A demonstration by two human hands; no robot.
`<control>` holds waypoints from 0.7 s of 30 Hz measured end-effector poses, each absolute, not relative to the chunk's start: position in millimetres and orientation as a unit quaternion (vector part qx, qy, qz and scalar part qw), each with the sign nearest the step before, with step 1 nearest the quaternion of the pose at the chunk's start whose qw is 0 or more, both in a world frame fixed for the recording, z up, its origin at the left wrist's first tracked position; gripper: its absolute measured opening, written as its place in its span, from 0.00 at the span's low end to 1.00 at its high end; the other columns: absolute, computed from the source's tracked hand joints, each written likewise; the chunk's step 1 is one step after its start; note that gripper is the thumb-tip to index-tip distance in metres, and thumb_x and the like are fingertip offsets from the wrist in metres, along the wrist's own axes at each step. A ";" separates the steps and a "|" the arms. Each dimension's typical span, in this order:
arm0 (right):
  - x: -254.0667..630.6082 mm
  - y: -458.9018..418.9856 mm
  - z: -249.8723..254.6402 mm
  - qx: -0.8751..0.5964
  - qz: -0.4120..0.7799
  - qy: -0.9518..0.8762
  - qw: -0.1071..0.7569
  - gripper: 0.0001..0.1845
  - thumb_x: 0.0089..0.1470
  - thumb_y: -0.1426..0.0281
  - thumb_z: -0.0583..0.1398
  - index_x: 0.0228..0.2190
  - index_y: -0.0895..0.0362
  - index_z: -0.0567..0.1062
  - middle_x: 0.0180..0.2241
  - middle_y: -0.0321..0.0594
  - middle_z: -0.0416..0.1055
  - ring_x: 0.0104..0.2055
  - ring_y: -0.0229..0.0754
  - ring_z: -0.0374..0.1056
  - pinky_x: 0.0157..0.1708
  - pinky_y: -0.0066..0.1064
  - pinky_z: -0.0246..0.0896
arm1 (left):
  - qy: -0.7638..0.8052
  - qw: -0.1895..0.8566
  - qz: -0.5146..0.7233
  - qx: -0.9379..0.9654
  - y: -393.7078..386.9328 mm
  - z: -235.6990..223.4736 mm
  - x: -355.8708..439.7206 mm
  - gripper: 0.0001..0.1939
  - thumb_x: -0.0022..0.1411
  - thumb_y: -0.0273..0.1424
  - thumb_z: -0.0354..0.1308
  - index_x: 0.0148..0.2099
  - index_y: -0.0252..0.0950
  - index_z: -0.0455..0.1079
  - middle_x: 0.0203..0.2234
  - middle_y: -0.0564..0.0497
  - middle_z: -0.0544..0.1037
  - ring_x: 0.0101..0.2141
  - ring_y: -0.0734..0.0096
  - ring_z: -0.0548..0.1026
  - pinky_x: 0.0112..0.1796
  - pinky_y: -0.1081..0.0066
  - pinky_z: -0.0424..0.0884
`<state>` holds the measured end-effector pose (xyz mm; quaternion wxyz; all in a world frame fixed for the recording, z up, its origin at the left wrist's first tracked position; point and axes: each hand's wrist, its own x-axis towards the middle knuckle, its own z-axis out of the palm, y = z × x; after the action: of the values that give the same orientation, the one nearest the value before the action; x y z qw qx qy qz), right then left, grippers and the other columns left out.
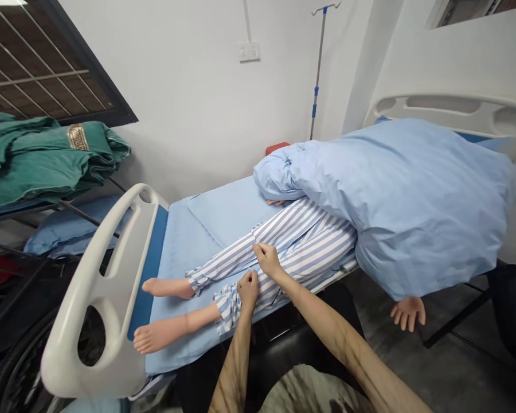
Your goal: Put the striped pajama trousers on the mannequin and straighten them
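Note:
A mannequin in blue-and-white striped trousers lies on the hospital bed, its bare feet toward the footboard. My left hand is closed in a fist at the nearer lower leg, against or just over the striped cloth. My right hand, also a fist, is farther up between the two legs, near the knees; whether it touches the cloth I cannot tell. Neither fist shows anything in it. A light blue quilt covers the mannequin's upper body, and one mannequin hand hangs out beneath it.
The bed's white footboard rises at the left, its headboard at the far right. An IV pole stands by the wall. Green folded cloth lies on a rack at left, above a wheelchair wheel.

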<state>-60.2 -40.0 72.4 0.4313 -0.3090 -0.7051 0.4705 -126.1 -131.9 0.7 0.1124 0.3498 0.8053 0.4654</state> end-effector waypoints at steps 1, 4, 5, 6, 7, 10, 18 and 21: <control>-60.7 -41.5 68.5 -0.315 0.471 -0.706 0.426 0.25 0.60 0.56 0.48 0.16 0.55 0.52 0.15 0.29 0.47 0.21 0.32 0.47 0.24 0.27 0.42 | 0.805 0.112 0.465 0.350 -131.8 0.2 -125.1 0.20 0.58 0.40 0.47 0.19 0.38 0.46 0.14 0.58 0.50 0.21 0.77 0.53 0.27 0.72 0.51; -61.6 -50.4 37.0 -0.358 0.462 -0.714 0.386 0.24 0.59 0.59 0.48 0.15 0.55 0.53 0.15 0.31 0.50 0.21 0.33 0.49 0.24 0.28 0.41 | 0.801 0.121 0.476 0.343 -131.3 -0.7 -124.1 0.20 0.57 0.40 0.48 0.19 0.38 0.47 0.14 0.57 0.50 0.21 0.76 0.53 0.26 0.71 0.50; -61.7 -53.6 24.3 -0.373 0.455 -0.717 0.373 0.23 0.58 0.61 0.49 0.15 0.55 0.54 0.14 0.31 0.51 0.21 0.34 0.49 0.24 0.29 0.41 | 0.797 0.130 0.487 0.333 -130.9 -0.1 -124.4 0.20 0.57 0.40 0.49 0.18 0.38 0.48 0.14 0.57 0.51 0.21 0.76 0.53 0.26 0.71 0.50; -61.6 -56.0 12.9 -0.388 0.446 -0.719 0.365 0.22 0.58 0.62 0.49 0.15 0.55 0.55 0.15 0.32 0.53 0.21 0.34 0.50 0.25 0.30 0.40 | 0.791 0.141 0.501 0.321 -130.0 1.2 -124.9 0.20 0.56 0.40 0.50 0.18 0.38 0.49 0.13 0.57 0.52 0.21 0.76 0.53 0.25 0.71 0.50; -61.6 -57.4 3.7 -0.395 0.441 -0.722 0.359 0.21 0.58 0.62 0.50 0.16 0.55 0.56 0.15 0.33 0.54 0.21 0.35 0.51 0.25 0.31 0.39 | 0.785 0.152 0.516 0.309 -128.4 3.5 -125.2 0.20 0.55 0.40 0.51 0.18 0.38 0.49 0.13 0.57 0.52 0.21 0.76 0.53 0.25 0.71 0.50; -61.7 -55.1 -9.1 -0.386 0.456 -0.718 0.357 0.22 0.58 0.61 0.49 0.16 0.56 0.56 0.15 0.34 0.57 0.22 0.35 0.53 0.25 0.30 0.40 | 0.753 0.174 0.576 0.268 -118.4 16.4 -123.8 0.20 0.55 0.41 0.50 0.18 0.39 0.49 0.14 0.58 0.52 0.20 0.77 0.53 0.24 0.72 0.52; -60.4 -44.1 -11.4 -0.362 0.513 -0.678 0.383 0.22 0.58 0.58 0.48 0.17 0.56 0.60 0.17 0.35 0.61 0.23 0.36 0.55 0.25 0.29 0.46 | 0.752 0.137 0.580 0.280 -86.8 31.0 -105.2 0.20 0.57 0.40 0.49 0.19 0.39 0.49 0.14 0.58 0.54 0.21 0.78 0.54 0.25 0.73 0.54; -60.6 -47.4 -9.3 -0.375 0.523 -0.656 0.394 0.23 0.58 0.57 0.47 0.17 0.55 0.57 0.16 0.33 0.57 0.22 0.35 0.53 0.24 0.28 0.46 | 0.800 0.114 0.521 0.274 -90.0 17.5 -103.5 0.18 0.57 0.37 0.48 0.18 0.38 0.52 0.14 0.56 0.58 0.21 0.76 0.56 0.27 0.72 0.53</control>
<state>-60.6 -47.4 -9.3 0.3943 -0.3746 -0.6564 0.5228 -103.5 -90.0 17.5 0.1141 0.2743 0.8000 0.5212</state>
